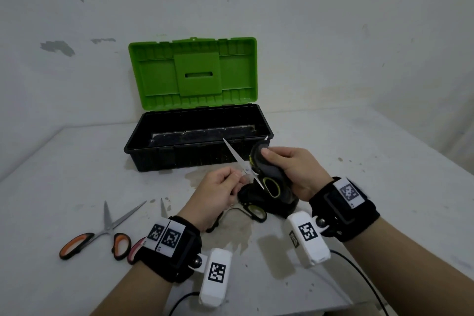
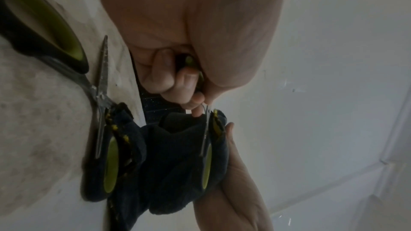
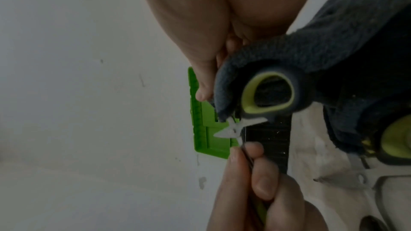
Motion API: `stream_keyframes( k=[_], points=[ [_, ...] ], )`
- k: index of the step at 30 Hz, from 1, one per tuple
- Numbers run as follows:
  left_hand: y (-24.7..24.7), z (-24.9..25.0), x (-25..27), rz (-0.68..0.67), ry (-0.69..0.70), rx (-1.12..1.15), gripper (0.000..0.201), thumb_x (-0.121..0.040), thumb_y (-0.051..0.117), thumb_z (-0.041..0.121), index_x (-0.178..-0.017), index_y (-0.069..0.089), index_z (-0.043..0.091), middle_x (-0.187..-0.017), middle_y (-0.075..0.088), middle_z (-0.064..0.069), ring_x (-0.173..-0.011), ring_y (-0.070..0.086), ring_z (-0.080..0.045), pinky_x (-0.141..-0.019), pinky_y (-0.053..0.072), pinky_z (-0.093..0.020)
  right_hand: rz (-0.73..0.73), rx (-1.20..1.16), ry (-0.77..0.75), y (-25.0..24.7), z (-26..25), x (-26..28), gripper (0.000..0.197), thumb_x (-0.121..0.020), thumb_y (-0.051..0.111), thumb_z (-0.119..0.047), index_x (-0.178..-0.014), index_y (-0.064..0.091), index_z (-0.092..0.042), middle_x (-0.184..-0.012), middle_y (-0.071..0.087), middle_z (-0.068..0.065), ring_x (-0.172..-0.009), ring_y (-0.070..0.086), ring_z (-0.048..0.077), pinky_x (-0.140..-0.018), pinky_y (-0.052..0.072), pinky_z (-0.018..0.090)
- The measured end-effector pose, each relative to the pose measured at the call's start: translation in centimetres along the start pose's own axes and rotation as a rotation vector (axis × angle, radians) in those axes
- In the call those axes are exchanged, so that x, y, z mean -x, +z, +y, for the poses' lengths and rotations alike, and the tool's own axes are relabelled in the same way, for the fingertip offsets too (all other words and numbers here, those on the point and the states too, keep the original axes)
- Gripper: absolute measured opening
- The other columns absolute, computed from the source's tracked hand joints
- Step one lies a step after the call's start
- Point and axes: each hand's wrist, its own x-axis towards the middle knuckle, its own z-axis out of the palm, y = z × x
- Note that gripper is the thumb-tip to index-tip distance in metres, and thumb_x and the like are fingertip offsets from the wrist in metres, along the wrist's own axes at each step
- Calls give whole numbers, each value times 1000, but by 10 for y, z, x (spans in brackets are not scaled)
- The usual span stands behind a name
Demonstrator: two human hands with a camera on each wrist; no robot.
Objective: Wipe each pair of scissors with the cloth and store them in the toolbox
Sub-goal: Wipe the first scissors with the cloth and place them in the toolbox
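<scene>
In the head view my left hand [image 1: 232, 182] grips one handle of grey-and-lime scissors [image 1: 237, 158] held just in front of the toolbox, blades spread. One bare blade points up-left. My right hand [image 1: 279, 161] pinches the dark grey cloth [image 1: 269, 170] around the other blade; its tip pokes out above the thumb. The right wrist view shows the cloth [image 3: 333, 45] draped over the free lime handle loop [image 3: 269, 94] and my left hand [image 3: 255, 182] below the pivot. The black toolbox [image 1: 143, 146] stands open with its green lid [image 1: 195, 72] upright.
Orange-handled scissors [image 1: 102, 233] lie open at the left. A red-handled pair [image 1: 136, 247] is partly hidden by my left wrist. Another lime-handled pair [image 1: 256, 213] lies under my hands, also in the left wrist view [image 2: 102, 80]. A damp stain marks the white table [image 1: 384, 161].
</scene>
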Motion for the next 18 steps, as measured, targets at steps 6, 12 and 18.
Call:
stream_keyframes(
  k=[6,12,18],
  points=[
    [1,3,-2,-15,22,-30,29,-106,44,18,-92,64,3,-63,43,0,-43,32,-6,-40,27,-15,-65,125,27,7,1,3,24,-86,71,-13,-105,72,2,-91,72,18,-70,68,18,-64,57,25],
    [3,2,-3,-35,34,-45,28,-106,44,18,-94,61,-1,-63,43,-1,-43,31,-6,-41,25,-16,-90,191,144,8,-4,5,18,-85,73,-18,-89,68,-1,-76,69,16,-58,65,19,-52,53,23],
    [3,3,-3,-48,40,-41,29,-106,45,18,-92,63,1,-61,43,0,-46,29,-9,-43,22,-21,4,88,88,11,-12,4,15,-87,71,-11,-77,62,-5,-66,67,13,-50,63,18,-48,54,24]
  ],
)
